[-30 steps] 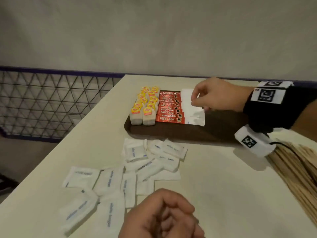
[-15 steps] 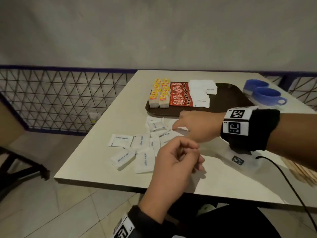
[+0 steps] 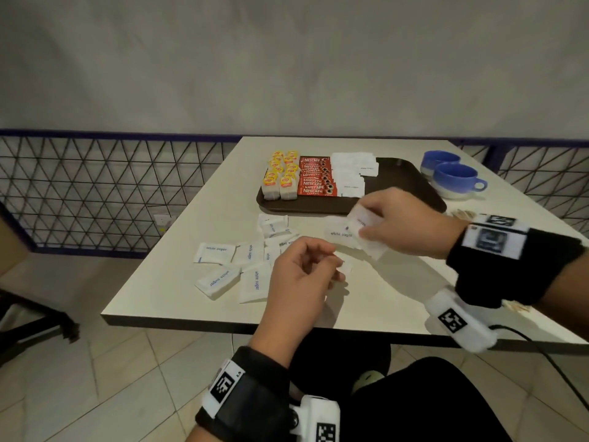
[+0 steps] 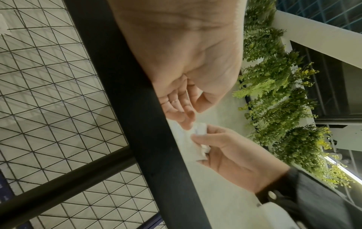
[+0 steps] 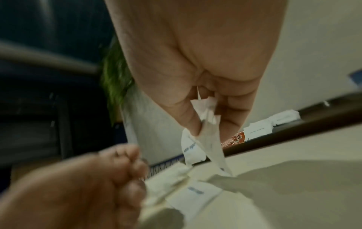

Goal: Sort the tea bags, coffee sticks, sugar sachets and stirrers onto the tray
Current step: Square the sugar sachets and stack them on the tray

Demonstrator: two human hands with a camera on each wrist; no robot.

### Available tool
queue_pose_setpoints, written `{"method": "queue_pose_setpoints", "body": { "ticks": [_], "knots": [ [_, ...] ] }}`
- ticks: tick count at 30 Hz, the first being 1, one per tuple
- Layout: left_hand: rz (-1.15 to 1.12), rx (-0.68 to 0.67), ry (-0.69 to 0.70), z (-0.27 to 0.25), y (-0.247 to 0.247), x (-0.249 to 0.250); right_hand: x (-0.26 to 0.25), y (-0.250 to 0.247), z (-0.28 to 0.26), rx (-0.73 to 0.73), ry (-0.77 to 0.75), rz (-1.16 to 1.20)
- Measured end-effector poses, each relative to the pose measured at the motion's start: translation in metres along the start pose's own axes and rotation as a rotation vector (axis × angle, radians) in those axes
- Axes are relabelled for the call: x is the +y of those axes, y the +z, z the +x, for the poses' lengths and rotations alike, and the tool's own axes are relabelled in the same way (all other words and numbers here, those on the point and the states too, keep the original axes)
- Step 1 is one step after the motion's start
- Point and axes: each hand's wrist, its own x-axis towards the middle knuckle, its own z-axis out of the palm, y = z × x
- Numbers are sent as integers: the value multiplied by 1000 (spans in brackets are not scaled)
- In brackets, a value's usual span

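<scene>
— What do we hold?
— Our right hand [image 3: 404, 223] pinches sugar sachets [image 3: 357, 232] above the table [image 3: 382, 291], near the tray [image 3: 401, 183].
— And our left hand [image 3: 302, 266]?
— Loosely curled, holding nothing.

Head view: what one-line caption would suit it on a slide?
Right hand pinches white sugar sachets near the brown tray of tea bags and coffee sticks; left hand hovers curled.

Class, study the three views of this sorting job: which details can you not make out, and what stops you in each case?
- Number of sugar sachets in the right hand: head view, fingers cover them; right wrist view, blurred.
- Whether the left hand has a grip on anything: head view shows only its back; right wrist view, blurred.
- Stirrers: head view, the right wrist hides most.
- Tea bag label text: too small.
</scene>
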Motion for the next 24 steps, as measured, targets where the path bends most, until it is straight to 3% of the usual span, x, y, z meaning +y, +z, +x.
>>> {"method": "queue_pose_setpoints", "body": {
  "ticks": [2, 5, 9, 15, 24],
  "knots": [
    [6, 29, -6, 1, 0, -2, 4, -8, -22, 27, 106, 346],
    [-45, 35, -33, 2, 1, -1, 12, -6, -56, -54, 231, 857],
    [-31, -62, -99, 0, 3, 6, 24, 29, -82, -46, 280, 1221],
    [202, -195, -57, 3, 6, 3, 22, 63, -75, 97, 192, 1256],
    [-102, -136, -148, 8, 3, 1, 30, 76, -73, 376, 146, 1228]
  ]
}}
